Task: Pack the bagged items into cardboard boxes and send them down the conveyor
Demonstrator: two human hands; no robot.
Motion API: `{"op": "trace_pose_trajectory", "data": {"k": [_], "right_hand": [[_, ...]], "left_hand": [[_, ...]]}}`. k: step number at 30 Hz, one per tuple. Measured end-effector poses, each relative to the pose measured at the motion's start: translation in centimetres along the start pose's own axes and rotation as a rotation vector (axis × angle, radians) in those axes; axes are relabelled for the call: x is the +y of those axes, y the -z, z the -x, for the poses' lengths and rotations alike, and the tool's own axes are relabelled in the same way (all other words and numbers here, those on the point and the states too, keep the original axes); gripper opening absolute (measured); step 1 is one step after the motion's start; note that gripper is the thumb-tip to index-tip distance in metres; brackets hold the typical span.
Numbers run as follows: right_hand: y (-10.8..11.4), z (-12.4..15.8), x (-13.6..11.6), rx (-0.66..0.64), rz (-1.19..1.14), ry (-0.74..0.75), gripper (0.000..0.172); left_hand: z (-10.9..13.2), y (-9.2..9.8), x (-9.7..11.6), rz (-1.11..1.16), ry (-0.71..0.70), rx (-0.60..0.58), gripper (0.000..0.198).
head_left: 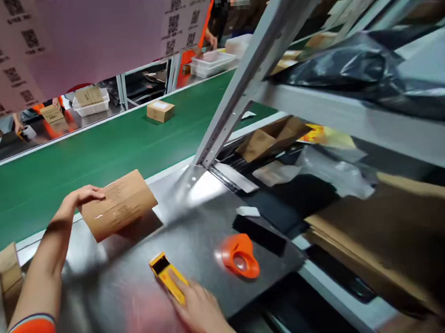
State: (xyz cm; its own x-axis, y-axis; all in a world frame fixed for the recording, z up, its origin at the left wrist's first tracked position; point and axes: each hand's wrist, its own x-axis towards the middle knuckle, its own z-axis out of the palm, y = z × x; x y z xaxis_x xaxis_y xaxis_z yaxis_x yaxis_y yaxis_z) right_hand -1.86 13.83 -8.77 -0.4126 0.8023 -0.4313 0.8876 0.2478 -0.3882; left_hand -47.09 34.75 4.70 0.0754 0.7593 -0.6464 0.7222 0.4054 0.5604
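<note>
Metal surface near, green belt beyond; a sheet, cut off at the top, hides part of the far side from me. My left grip holds a tilted box over the surface's far left, its underside hidden. My right grip wraps a yellow tool, nearer.

a grey metal tabletop spreads in the foreground, a bright patch of light glaring near its far edge. beyond it a wide green conveyor belt runs diagonally, with dark workbenches along its far side. a pale, perforated steel post slants beside a grey shelf beam. a pinkish board printed with square codes hangs at upper left.
</note>
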Motion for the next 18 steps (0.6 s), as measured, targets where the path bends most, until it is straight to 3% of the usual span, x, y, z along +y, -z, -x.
{"op": "trace_pose_trajectory", "data": {"k": [4, 8, 13, 18], "right_hand": [[2.9, -10.4, -5.4, 0.026, 0.006, 0.030, 0.047], [4.4, -18.6, -9.3, 0.026, -0.014, 0.051, 0.045], [4.1, -21.8, -11.1, 0.017, -0.045, 0.045, 0.062], [7.0, -24.1, -11.8, 0.049, -0.155, 0.032, 0.041]], "left_hand": [[-3.0, 2.7, -1.0, -0.156, 0.142, 0.242, 0.062], [-5.4, 2.6, -3.0, -0.356, 0.203, 0.486, 0.058], [-7.1, 2.4, -5.0, -0.513, 0.240, 0.550, 0.069], [-7.7, 3.3, -5.5, -0.457, 0.219, 0.553, 0.069]]}}
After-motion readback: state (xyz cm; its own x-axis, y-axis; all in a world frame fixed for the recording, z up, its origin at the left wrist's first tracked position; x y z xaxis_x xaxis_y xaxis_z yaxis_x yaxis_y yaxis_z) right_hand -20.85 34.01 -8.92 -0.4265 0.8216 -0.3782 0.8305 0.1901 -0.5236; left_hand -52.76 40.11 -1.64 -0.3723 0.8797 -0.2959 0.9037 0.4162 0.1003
